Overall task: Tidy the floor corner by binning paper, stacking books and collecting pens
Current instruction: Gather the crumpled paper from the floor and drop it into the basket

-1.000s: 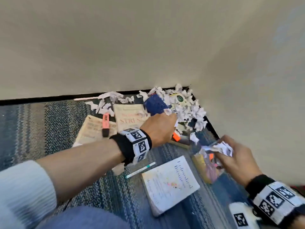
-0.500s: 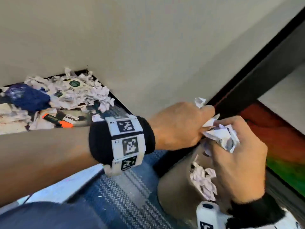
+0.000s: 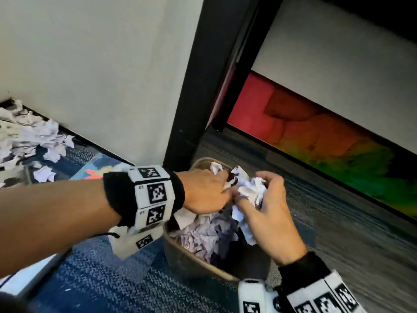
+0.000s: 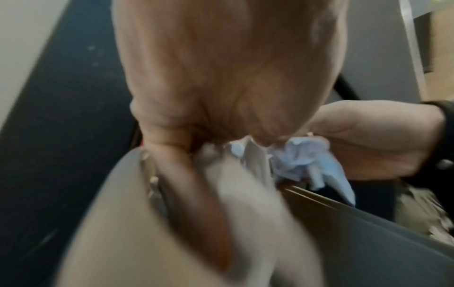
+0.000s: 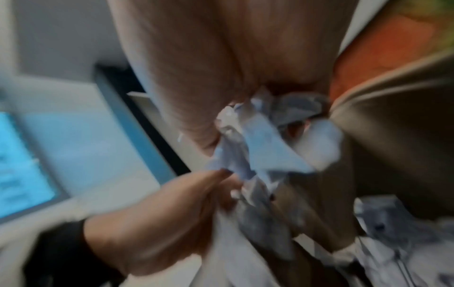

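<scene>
Both hands hover together over a tan bin [image 3: 194, 265] that holds several crumpled papers [image 3: 203, 233]. My left hand [image 3: 222, 188] grips paper scraps [image 3: 215, 167], which poke out above its knuckles. My right hand [image 3: 259, 195] holds a crumpled white paper wad [image 3: 250, 188], fingers curled round it. In the blurred left wrist view, the wad [image 4: 294, 161] hangs just above the bin's rim [image 4: 343, 203]. The right wrist view shows paper [image 5: 258, 145] between both hands, next to the bin's wall [image 5: 393, 136]. More crumpled paper [image 3: 33, 136] lies in the floor corner at far left.
A black frame post [image 3: 203, 86] stands right behind the bin against the white wall. A colourful book [image 3: 97, 168] lies on the blue carpet behind my left wrist. A red-to-green panel [image 3: 316, 136] runs along the right.
Both hands carried paper from the littered corner rightward to above the bin. The view swung right, so the books and pens have dropped out of sight.
</scene>
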Available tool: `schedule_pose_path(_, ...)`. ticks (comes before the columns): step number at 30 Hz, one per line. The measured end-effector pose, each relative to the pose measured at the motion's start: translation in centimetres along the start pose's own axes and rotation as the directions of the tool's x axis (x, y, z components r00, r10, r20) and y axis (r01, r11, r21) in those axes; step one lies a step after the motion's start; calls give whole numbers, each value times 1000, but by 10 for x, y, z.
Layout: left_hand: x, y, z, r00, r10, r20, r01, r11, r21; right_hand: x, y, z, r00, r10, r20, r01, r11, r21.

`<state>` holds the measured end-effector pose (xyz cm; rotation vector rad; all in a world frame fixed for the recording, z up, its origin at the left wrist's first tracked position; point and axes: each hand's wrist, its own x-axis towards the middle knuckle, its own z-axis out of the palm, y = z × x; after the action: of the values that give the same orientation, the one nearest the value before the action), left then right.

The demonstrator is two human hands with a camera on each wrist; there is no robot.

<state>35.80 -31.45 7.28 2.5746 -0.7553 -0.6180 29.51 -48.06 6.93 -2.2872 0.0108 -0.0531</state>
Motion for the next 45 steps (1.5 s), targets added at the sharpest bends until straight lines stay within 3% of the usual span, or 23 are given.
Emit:
schedule_pose_path(1,0,-3,0,996,-39,75,42,998,-46,0,4,0,998,35,58,-37,999,28)
schedule_pose_path(3,1,-4,-3,995,-8,98,18,995,-98,1,10,-2,989,56,136,-59,998,20)
schedule_pose_path(6,-1,1,-16,999,41,8,-41,999,-34,4,13,-4,994,30,101,-26,999,-40)
schedule_pose_path(9,-14,0,-33,999,42,8,-42,997,-66,5,-1,-7,999,1,52,6,991,-136)
schedule_pose_path(12,-36,-16,-48,997,62,49,-62,998,-7,4,-32,-7,993,-99,62,111,967,-228)
schedule_pose_path(16,-80,-57,-74,996,-34,88,34,999,-2,3,-87,16,952,-283,121,305,917,-259)
schedule_pose_path(20,-127,-107,-81,994,-104,-45,106,994,34,6,-134,65,880,-453,142,474,827,-301)
schedule_pose_path(23,-165,-149,-68,988,-148,-42,152,981,118,11,-161,108,827,-524,204,562,749,-352)
schedule_pose_path(26,-202,-186,-52,977,-208,-39,212,966,147,20,-179,156,775,-525,351,631,659,-408)
schedule_pose_path(30,-252,-246,-25,947,-316,-63,322,927,192,32,-200,227,730,-422,538,669,600,-438)
schedule_pose_path(33,-284,-305,6,915,-384,-123,395,916,72,41,-217,276,705,-309,639,689,512,-513)
schedule_pose_path(35,-307,-340,25,869,-445,-217,454,891,-9,44,-229,308,690,-264,674,709,434,-556)
schedule_pose_path(37,-325,-359,42,781,-553,-290,541,831,-126,44,-239,332,673,-235,702,730,366,-577)
schedule_pose_path(39,-340,-379,61,647,-676,-353,621,736,-271,44,-249,361,621,-218,753,779,280,-561)
schedule_pose_path(41,-343,-392,81,553,-748,-366,642,663,-384,42,-255,383,554,-188,811,830,192,-523)
schedule_pose_path(43,-336,-399,93,548,-757,-356,641,654,-402,40,-259,398,487,-156,859,872,142,-469)
schedule_pose_path(45,-329,-402,93,528,-750,-399,640,660,-393,46,-259,410,445,-148,883,893,150,-424)
